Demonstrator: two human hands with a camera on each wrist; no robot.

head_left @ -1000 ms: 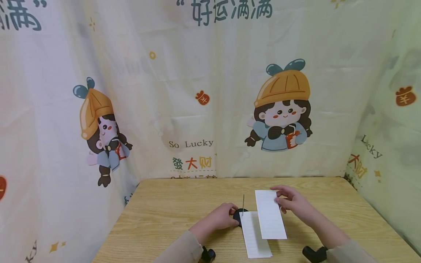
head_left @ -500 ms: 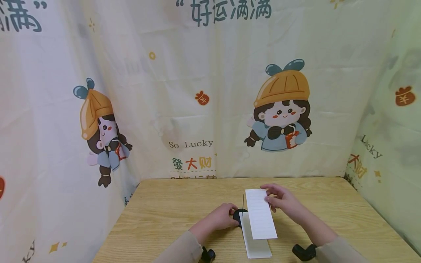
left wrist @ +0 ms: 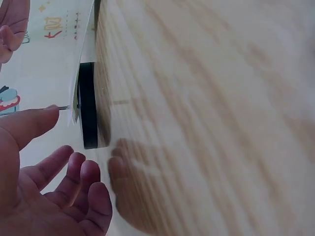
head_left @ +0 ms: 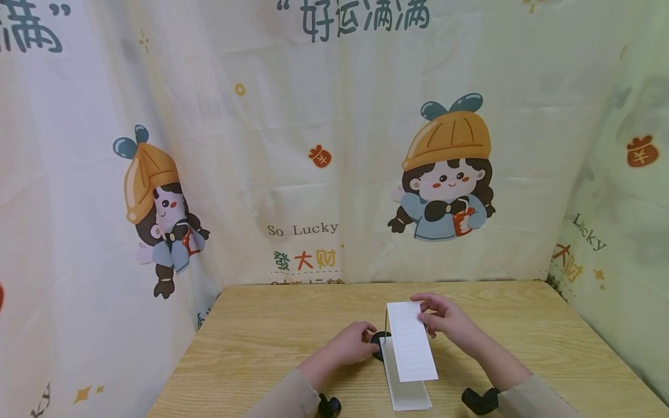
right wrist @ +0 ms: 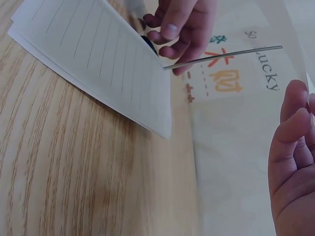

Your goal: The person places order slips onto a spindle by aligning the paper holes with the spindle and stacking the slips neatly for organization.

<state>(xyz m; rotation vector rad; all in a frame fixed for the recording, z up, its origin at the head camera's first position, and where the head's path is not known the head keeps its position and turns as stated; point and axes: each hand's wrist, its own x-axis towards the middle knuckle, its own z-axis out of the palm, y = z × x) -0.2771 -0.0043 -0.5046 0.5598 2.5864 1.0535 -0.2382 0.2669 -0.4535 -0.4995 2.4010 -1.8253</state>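
A bill spike stands on the table, its round black base (left wrist: 89, 115) flat and its thin metal rod (right wrist: 231, 55) upright. Several lined paper slips (right wrist: 106, 61) are stacked over the base at the rod's foot. My right hand (head_left: 446, 320) pinches another white lined slip (head_left: 413, 342) by its right edge, thumb against fingers. That slip hangs above the stack, its top corner beside the rod's tip; whether the two touch cannot be told. My left hand (head_left: 351, 343) is beside the base, fingers loosely bent and thumb apart, with a small gap to the base in the left wrist view.
The light wood table (head_left: 272, 313) reaches back to a cream printed cloth (head_left: 292, 116) hanging behind and along both sides. A black wrist mount (head_left: 329, 405) shows at the left sleeve and another black mount (head_left: 479, 400) at the right.
My right hand has carried the slip leftward, from right of the rod to over the stack and up to the rod. The left hand has stayed by the base, shifting only slightly.
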